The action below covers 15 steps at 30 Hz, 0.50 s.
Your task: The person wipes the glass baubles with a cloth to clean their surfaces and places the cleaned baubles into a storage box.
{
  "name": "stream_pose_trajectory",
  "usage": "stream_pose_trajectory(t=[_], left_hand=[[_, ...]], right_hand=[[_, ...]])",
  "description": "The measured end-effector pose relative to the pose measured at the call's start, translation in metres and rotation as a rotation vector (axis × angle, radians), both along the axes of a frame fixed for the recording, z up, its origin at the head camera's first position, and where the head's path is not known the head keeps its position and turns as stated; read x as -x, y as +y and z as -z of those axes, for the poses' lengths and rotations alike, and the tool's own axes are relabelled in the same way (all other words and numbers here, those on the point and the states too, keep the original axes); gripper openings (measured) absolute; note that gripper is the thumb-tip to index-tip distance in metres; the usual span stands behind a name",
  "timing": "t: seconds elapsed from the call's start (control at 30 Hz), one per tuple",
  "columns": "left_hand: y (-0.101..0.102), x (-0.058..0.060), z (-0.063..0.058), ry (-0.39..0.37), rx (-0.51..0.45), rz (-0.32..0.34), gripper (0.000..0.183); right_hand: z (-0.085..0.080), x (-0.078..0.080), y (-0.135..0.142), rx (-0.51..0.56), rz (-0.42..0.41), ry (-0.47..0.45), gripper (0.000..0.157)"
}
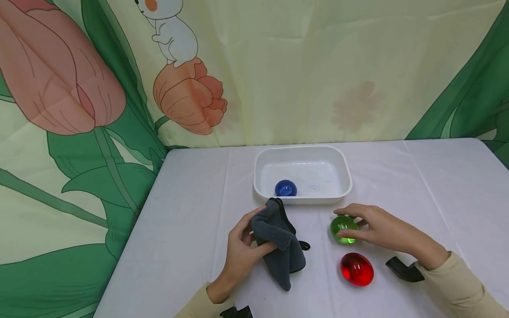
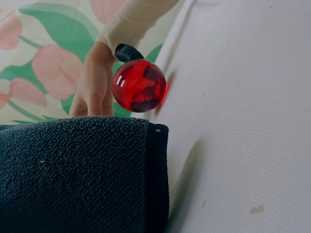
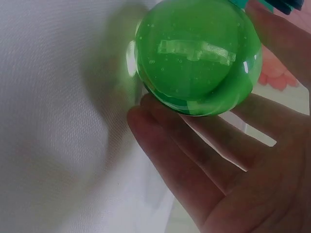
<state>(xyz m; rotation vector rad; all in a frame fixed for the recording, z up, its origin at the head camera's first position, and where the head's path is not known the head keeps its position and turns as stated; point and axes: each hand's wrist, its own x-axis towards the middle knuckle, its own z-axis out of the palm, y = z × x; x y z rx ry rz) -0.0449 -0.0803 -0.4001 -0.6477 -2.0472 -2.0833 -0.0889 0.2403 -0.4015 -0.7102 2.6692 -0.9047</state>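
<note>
In the head view my left hand [image 1: 243,254] grips a folded dark grey cloth [image 1: 284,247] with black edging, thumb in front and fingers behind. The cloth's terry face fills the lower left of the left wrist view. On the right, my right hand [image 1: 379,227] holds a clear green glass ball [image 1: 339,226] between thumb and fingers. Up close in the right wrist view, the green ball [image 3: 194,53] has tiny bubbles inside, with the thumb on one side and the fingers along the other. Nearer to me lies a red glass ball [image 1: 357,269] on the white cloth.
A white rectangular tray [image 1: 304,200] stands behind the hands, with a blue glass ball [image 1: 286,188] at its front left. The table [image 1: 187,212] has a white cover. Behind it hangs a curtain [image 1: 278,79] printed with tulips.
</note>
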Motion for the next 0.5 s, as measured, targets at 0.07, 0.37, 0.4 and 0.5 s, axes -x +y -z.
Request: stream_pose_trajectory(t=[0.07,0.37,0.4,0.5], left_hand=[[0.0002,0.0000,0.0001,0.002,0.001,0.000,0.064],[0.0004,-0.0001,0.0008,0.006,-0.005,0.000,0.064],[0.0004,-0.0001,0.0009,0.005,-0.004,-0.002,0.064],[0.0003,0.0000,0.0007,0.001,-0.002,-0.003,0.064]], right_hand=[[0.0005,0.0000,-0.0007,-0.006,0.000,-0.022,0.054],[0.0016,-0.0003,-0.0019,0.021,0.001,-0.020,0.050],[0.0020,-0.0005,-0.0018,0.027,0.001,-0.015,0.049],[0.0034,-0.0011,-0.0011,0.048,-0.004,-0.003,0.047]])
